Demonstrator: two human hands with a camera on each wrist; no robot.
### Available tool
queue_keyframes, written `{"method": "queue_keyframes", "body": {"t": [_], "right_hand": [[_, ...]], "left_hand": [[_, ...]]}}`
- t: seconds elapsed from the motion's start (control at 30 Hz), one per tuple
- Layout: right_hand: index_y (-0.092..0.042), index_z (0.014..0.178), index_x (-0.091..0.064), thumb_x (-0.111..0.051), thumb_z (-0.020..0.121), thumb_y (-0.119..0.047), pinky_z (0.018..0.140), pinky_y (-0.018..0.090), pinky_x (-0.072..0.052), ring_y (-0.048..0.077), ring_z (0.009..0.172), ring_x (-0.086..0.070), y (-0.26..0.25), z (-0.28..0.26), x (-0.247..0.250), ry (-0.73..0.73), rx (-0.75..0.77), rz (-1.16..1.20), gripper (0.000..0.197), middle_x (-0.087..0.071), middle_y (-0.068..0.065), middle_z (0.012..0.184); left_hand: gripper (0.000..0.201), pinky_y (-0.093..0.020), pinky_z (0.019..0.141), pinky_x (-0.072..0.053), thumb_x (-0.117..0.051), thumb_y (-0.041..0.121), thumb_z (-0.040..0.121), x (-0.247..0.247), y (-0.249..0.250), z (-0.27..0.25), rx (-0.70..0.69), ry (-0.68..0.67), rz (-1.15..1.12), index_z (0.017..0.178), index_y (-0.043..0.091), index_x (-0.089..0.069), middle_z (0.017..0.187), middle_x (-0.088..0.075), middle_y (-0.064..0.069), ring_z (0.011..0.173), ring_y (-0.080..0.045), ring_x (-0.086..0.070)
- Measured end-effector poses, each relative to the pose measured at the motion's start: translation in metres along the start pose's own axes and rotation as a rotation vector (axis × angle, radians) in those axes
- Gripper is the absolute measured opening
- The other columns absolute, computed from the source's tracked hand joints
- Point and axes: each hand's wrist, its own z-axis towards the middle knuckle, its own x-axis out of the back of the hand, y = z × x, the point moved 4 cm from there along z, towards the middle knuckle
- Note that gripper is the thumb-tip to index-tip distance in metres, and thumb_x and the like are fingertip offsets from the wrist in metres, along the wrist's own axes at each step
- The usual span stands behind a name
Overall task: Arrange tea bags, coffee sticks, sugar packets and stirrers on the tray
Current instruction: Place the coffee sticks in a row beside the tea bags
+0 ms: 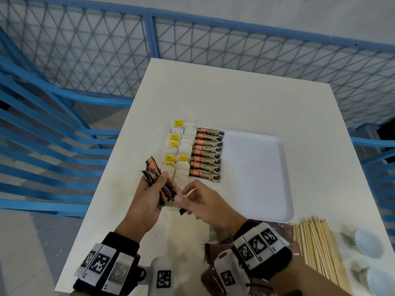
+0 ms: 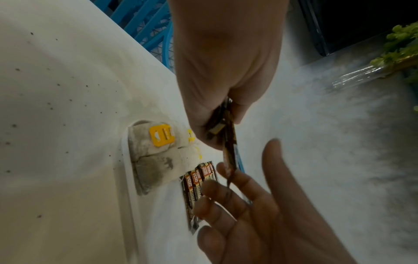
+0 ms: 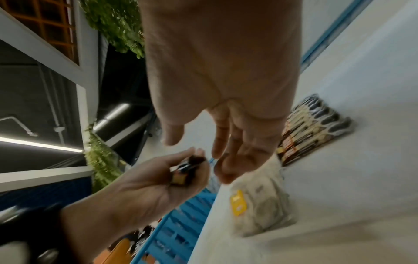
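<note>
My left hand [image 1: 159,189] grips a small bundle of brown coffee sticks [image 1: 154,169], tilted, just above the tray's near left corner. My right hand [image 1: 188,194] hovers beside the bundle's lower end with relaxed fingers; in the left wrist view a stick tip [image 2: 229,178] touches its index finger. The white tray [image 1: 256,178] holds two columns of tea bags [image 1: 181,150] with yellow tags along its left side. To their right lies a column of coffee sticks [image 1: 208,154]. Wooden stirrers [image 1: 318,246] lie in a pile at the near right. Brown sugar packets [image 1: 218,248] are partly hidden under my right wrist.
Two white bowls [image 1: 368,242] [image 1: 382,280] stand at the table's near right corner. The tray's right half is bare. A blue mesh fence [image 1: 149,39] runs behind and left of the table.
</note>
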Motion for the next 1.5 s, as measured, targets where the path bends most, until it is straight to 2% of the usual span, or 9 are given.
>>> {"method": "queue_keyframes", "body": {"t": [0.1, 0.23, 0.33, 0.6, 0.73, 0.87, 1.13, 1.33, 1.5], "right_hand": [[-0.021, 0.103, -0.048, -0.073, 0.078, -0.032, 0.062, 0.012, -0.045, 0.001, 0.068, -0.056, -0.003, -0.008, -0.007, -0.036, 0.1, -0.049, 0.038, -0.06, -0.009, 0.085], [-0.013, 0.106, -0.055, -0.06, 0.089, -0.018, 0.063, 0.017, -0.049, 0.006, 0.068, -0.059, -0.008, -0.01, 0.003, 0.09, 0.244, -0.105, 0.018, -0.064, 0.0, 0.087], [-0.01, 0.102, -0.058, -0.05, 0.095, -0.015, 0.058, 0.017, -0.047, 0.011, 0.064, -0.061, -0.007, -0.009, 0.013, 0.118, 0.21, -0.052, 0.013, -0.066, 0.01, 0.083], [-0.009, 0.09, -0.061, -0.055, 0.092, -0.01, 0.045, 0.017, -0.043, 0.007, 0.048, -0.056, 0.004, -0.005, 0.029, 0.123, 0.084, 0.203, 0.006, -0.065, 0.003, 0.067], [0.005, 0.094, -0.06, -0.059, 0.089, -0.009, 0.047, 0.018, -0.045, 0.012, 0.051, -0.06, 0.012, -0.006, 0.036, 0.15, -0.006, 0.414, 0.015, -0.067, 0.009, 0.07], [0.005, 0.101, -0.057, -0.059, 0.088, -0.005, 0.055, 0.019, -0.049, 0.012, 0.058, -0.062, 0.015, -0.008, 0.038, 0.157, -0.022, 0.588, 0.016, -0.066, 0.009, 0.074], [0.001, 0.094, -0.058, -0.054, 0.091, -0.002, 0.064, 0.024, -0.055, 0.016, 0.071, -0.067, 0.028, -0.006, 0.05, 0.234, -0.098, 0.626, 0.006, -0.067, 0.008, 0.083], [-0.008, 0.094, -0.061, -0.059, 0.089, -0.006, 0.069, 0.024, -0.057, 0.019, 0.072, -0.065, 0.006, -0.004, 0.05, 0.016, 0.082, 0.003, 0.005, -0.067, 0.013, 0.085], [-0.021, 0.087, -0.05, -0.064, 0.086, -0.011, 0.072, 0.027, -0.057, 0.014, 0.069, -0.066, -0.013, -0.006, 0.037, -0.049, 0.189, -0.111, 0.017, -0.065, -0.002, 0.074]], "left_hand": [[0.009, -0.023, 0.054, -0.056, -0.048, 0.014, 0.095, 0.002, 0.0, 0.0, -0.025, 0.027, 0.018, 0.089, 0.01, -0.053, 0.064, -0.06, -0.005, 0.054, -0.012, -0.064], [0.01, -0.024, 0.059, -0.058, -0.049, 0.018, 0.094, 0.006, -0.001, 0.0, -0.043, 0.007, 0.055, 0.09, 0.011, -0.055, 0.064, -0.067, -0.001, 0.063, -0.012, -0.068], [0.011, -0.021, 0.059, -0.057, -0.05, 0.02, 0.093, 0.006, -0.003, -0.003, -0.056, -0.036, 0.153, 0.098, 0.014, -0.058, 0.071, -0.072, 0.005, 0.066, -0.008, -0.069], [0.02, -0.015, 0.046, -0.042, -0.065, 0.019, 0.084, 0.015, -0.004, -0.004, -0.062, -0.067, 0.465, 0.102, 0.014, -0.058, 0.081, -0.068, 0.002, 0.06, -0.006, -0.062], [0.035, -0.022, 0.046, -0.033, -0.071, 0.023, 0.077, 0.022, -0.005, -0.001, -0.06, -0.063, 0.501, 0.105, 0.009, -0.058, 0.065, -0.062, 0.006, 0.055, -0.012, -0.044], [0.023, -0.017, 0.041, -0.032, -0.07, 0.018, 0.081, 0.022, -0.006, -0.003, -0.091, -0.033, 0.521, 0.1, 0.013, -0.058, 0.056, -0.055, 0.003, 0.045, -0.007, -0.041], [0.008, -0.018, 0.04, -0.027, -0.065, 0.017, 0.085, 0.03, -0.004, 0.0, -0.111, 0.052, 0.414, 0.089, 0.016, -0.059, 0.067, -0.051, -0.01, 0.043, -0.008, -0.034], [0.017, -0.013, 0.039, -0.032, -0.07, 0.014, 0.081, 0.009, -0.004, -0.009, -0.14, -0.119, 0.669, 0.091, 0.008, -0.057, 0.053, -0.052, 0.009, 0.046, -0.006, -0.041], [0.017, -0.012, 0.038, -0.029, -0.07, 0.008, 0.081, -0.015, -0.007, -0.018, -0.109, -0.264, 0.709, 0.09, 0.012, -0.055, 0.043, -0.051, 0.011, 0.038, -0.001, -0.039]]}}
